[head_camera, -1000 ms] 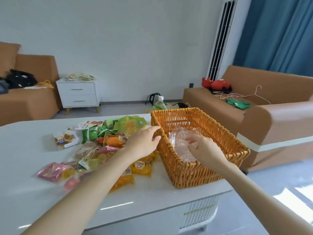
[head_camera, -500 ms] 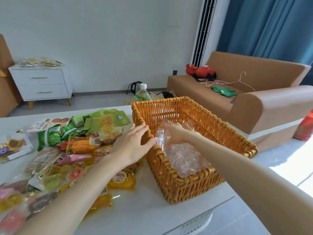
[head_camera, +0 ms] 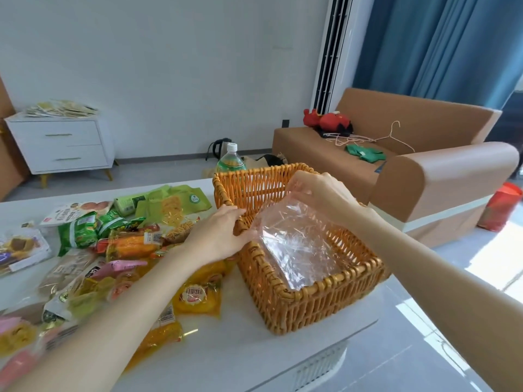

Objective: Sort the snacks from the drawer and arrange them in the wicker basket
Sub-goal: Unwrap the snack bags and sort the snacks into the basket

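An orange wicker basket [head_camera: 311, 304] stands at the right end of the white table [head_camera: 226, 349]. A crumpled clear plastic bag [head_camera: 294, 247] lies inside it, its top edge raised above the rim. My right hand [head_camera: 319, 193] pinches that top edge over the basket. My left hand [head_camera: 218, 236] grips the basket's left rim. A heap of snack packets [head_camera: 113, 250] in green, yellow, orange and pink covers the table left of the basket.
A green drink bottle [head_camera: 230, 159] stands behind the basket. A brown sofa [head_camera: 424, 171] with a red plush toy and hangers is at the right. A white two-drawer cabinet [head_camera: 59, 145] stands by the far wall. A red bag [head_camera: 501, 207] sits on the floor.
My right hand has taken hold of the plastic bag and lifted its top edge above the basket rim. My left hand has stayed on the left rim. The view has shifted right.
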### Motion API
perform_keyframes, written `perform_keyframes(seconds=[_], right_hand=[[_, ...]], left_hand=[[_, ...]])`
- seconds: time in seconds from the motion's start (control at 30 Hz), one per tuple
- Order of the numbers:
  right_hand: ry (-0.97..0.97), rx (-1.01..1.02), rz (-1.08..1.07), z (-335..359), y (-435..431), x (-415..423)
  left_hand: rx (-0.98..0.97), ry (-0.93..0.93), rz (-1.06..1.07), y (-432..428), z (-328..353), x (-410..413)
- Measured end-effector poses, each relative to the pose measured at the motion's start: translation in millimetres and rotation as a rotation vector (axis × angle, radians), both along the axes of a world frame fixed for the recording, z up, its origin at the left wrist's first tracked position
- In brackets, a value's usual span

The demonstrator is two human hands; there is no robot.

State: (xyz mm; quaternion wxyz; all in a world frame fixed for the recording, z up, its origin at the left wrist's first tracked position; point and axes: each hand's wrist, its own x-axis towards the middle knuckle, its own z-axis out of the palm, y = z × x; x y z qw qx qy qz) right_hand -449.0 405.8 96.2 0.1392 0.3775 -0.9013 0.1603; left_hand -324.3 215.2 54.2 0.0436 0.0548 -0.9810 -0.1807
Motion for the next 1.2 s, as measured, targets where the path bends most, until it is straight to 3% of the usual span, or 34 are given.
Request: perform_keyframes(seconds=[0.13, 0.3, 0.47, 0.57, 0.63, 0.67, 0.83, 0.93, 1.0, 1.1, 1.17, 1.2], right_hand=[[-0.089, -0.078, 0.033, 7.4, 13.3, 15.0], [-0.184, -0.419, 0.027, 11.6, 26.0, 35.6], [0.030, -0.398, -0.104, 17.9, 39.8, 44.2], [0.086, -0.499, -0.172, 28.3, 39.1, 44.1], [0.034, -0.519, -0.211, 35.1, 42.0, 42.5], [-0.011, -0.514, -0.216, 36.5, 43.8, 41.4], [-0.191, -0.688, -0.169, 44.0, 40.1, 53.2], [-0.135, -0.752, -0.135, 55.2, 32.6, 70.3], [-0.110, -0.760, -0.139, 61.3, 29.4, 80.9], [-0.178, -0.766, -0.152, 67.0, 22.0, 97.7], [-0.251, -0.793, -0.157, 66.2, 13.7, 113.2], [-0.287, -0.820, -0.164, 65.0, 9.7, 119.9]], left_hand=[[0.257, 0.063, -0.124, 28.9, 6.8, -3.9], [0.332, 0.305, -0.053, 48.2, 8.2, -10.2], [0.292, 0.341, 0.003, 48.2, 8.8, -17.1], [0.610, 0.423, 0.115, 54.6, 21.5, -20.0], [0.874, 0.461, 0.261, 54.3, 33.7, -22.8], [0.915, 0.470, 0.287, 51.8, 39.1, -24.2], [0.881, 0.537, 0.192, 43.6, 64.5, -14.2], [0.752, 0.600, 0.127, 36.4, 82.6, 10.6], [0.629, 0.542, 0.107, 23.3, 91.9, 37.2], [0.616, 0.324, 0.130, 2.7, 95.2, 84.5], [0.682, 0.252, 0.196, -6.3, 86.2, 117.4], [0.813, 0.242, 0.252, -9.8, 78.9, 130.7]])
